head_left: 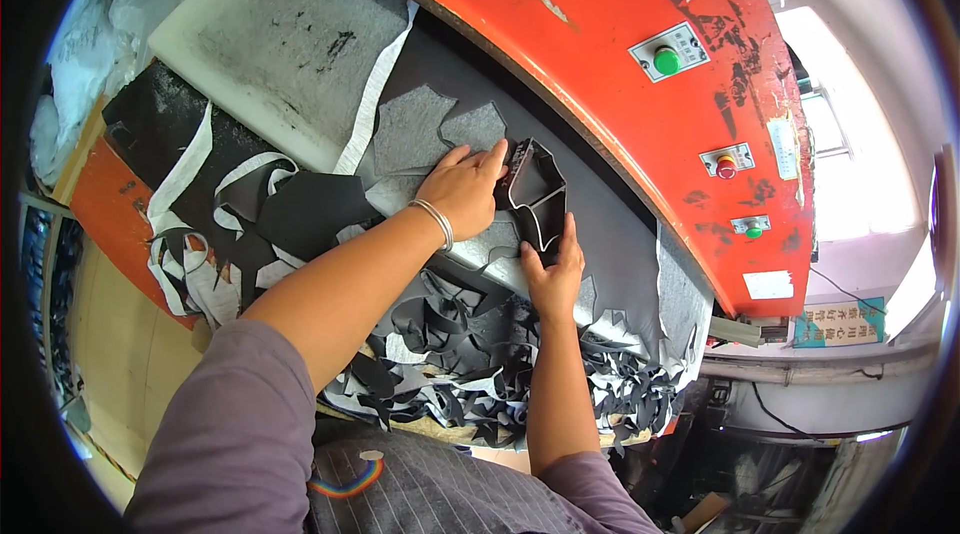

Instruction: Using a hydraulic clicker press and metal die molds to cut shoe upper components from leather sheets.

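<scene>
A dark metal cutting die (540, 192) with thin upright walls and a crossbar stands on a dark sheet of material (610, 224). My right hand (555, 279) grips its near end, thumb on one side and fingers along the other. My left hand (460, 192), with a bracelet at the wrist, lies over the sheet with fingers stretched out, their tips at the die's left wall. Some of those fingertips are hard to make out. Grey cut-out areas (412, 126) with angular outlines show left of the die.
An orange press beam (590, 64) runs close above the sheet, carrying a green button (667, 60) and a red button (726, 167). Black and white offcuts (440, 384) heap along the near edge. A worn pale board (280, 34) lies far left, near hanging strips (185, 174).
</scene>
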A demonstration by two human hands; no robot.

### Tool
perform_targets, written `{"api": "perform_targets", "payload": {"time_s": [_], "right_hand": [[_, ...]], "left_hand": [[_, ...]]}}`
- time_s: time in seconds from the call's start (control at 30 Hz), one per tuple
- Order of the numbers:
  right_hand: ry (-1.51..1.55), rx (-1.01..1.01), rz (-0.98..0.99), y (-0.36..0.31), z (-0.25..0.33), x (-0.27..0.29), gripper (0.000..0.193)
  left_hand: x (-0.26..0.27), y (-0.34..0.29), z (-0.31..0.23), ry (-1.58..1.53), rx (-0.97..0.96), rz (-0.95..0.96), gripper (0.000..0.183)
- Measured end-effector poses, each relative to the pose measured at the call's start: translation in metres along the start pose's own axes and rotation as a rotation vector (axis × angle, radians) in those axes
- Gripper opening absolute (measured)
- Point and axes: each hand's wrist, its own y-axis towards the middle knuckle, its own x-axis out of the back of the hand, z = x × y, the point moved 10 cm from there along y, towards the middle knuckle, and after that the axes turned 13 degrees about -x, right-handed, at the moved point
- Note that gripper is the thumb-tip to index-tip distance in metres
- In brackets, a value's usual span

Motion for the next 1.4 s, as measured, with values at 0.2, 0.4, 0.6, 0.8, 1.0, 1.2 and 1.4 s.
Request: {"api": "perform_targets", "payload": {"time_s": [0.2,0.4,0.6,0.8,1.0,1.2,1.4], "right_hand": [[0.074,-0.087,0.084,0.003,-0.008,-0.005,0.082],[0.062,-0.088,0.08,0.002,-0.009,-0.006,0.081],[0.083,-0.064,0.079,0.001,-0.009,-0.008,0.082],[0.284,-0.026,0.192,0.014,-0.015,0.01,0.081],[-0.079,0.508,0.084,0.062,0.098,0.035,0.053],[-0.444,0.976,0.438,0.054,0.156,-0.031,0.026],[-0.375,0.935,0.333,0.075,0.144,-0.006,0.01]], "left_hand": [[0.001,-0.002,0.002,0.017,-0.022,0.048,0.066],[-0.002,-0.003,0.001,0.045,-0.044,0.042,0.064],[-0.004,-0.005,0.0,0.064,-0.074,0.01,0.065],[-0.005,0.0,-0.009,0.098,-0.084,-0.046,0.072],[0.008,-0.002,-0.005,0.012,-0.06,-0.102,0.077],[0.014,-0.009,-0.006,0.016,-0.018,-0.153,0.081],[0.028,-0.021,-0.001,-0.038,-0.028,-0.267,0.083]]}}
